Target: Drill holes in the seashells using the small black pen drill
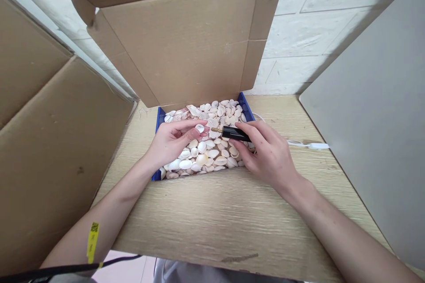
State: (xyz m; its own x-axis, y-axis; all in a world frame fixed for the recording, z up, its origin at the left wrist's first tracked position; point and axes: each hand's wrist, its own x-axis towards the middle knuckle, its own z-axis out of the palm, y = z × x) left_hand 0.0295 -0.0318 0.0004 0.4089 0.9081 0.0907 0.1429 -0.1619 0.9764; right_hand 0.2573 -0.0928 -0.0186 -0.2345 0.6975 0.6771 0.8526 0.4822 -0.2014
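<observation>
Between the thumb and fingers of my left hand is a small white seashell, held above the box. My right hand grips a black handheld mini drill with a brass chuck that points left, toward the shell. Whether the bit touches the shell I cannot tell. Under both hands lies an open cardboard box with blue sides, filled with white and cream seashells. Several flat, holed pieces and a larger reddish shell sit toward its back.
The box's raised lid stands behind it against a white brick wall. A large cardboard panel is on the left, a grey panel on the right. A white cable runs across the wooden table.
</observation>
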